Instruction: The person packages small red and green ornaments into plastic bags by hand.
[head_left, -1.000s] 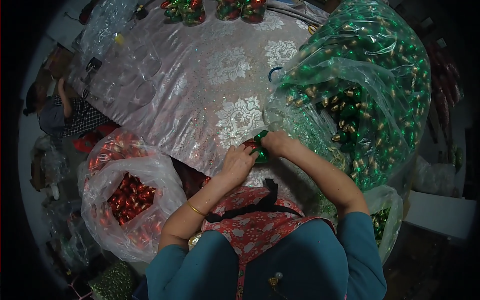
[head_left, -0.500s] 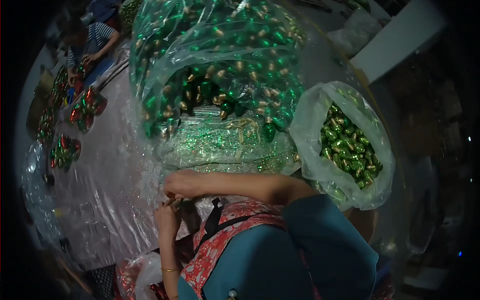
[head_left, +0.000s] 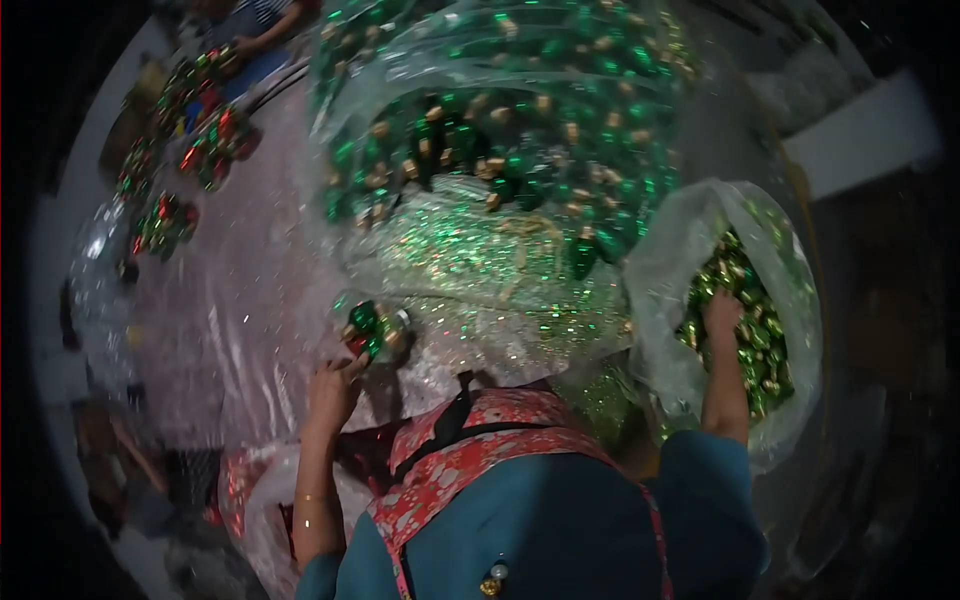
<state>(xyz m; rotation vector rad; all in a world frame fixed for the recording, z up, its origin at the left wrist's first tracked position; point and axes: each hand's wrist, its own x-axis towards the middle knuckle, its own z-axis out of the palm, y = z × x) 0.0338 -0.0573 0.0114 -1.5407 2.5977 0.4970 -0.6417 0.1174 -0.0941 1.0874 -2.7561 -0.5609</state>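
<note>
Left hand (head_left: 335,385), lower-left of centre, is raised to the table edge and pinches a small cluster of green and red baubles (head_left: 368,330) between its fingertips — held up off the cloth, probably so the bundle stays together. Right hand (head_left: 722,318), right of frame, is plunged into an open clear bag of green baubles (head_left: 760,330); fingers are buried among the ornaments, so I can't tell whether it's closed on one or just feeling around. That bag sits low at the person's right side, mouth pulled open for easy reach.

Upper centre: a much larger clear sack of green baubles (head_left: 500,130) lies on the table (head_left: 250,300), which has a shiny plastic cover. A glittery green sheet (head_left: 480,260) spreads beneath the sack toward the person. Upper left: several finished red-and-green clusters (head_left: 190,130) lined along the far table edge — set out of the way. Person wears a teal top and red patterned apron (head_left: 480,450).
</note>
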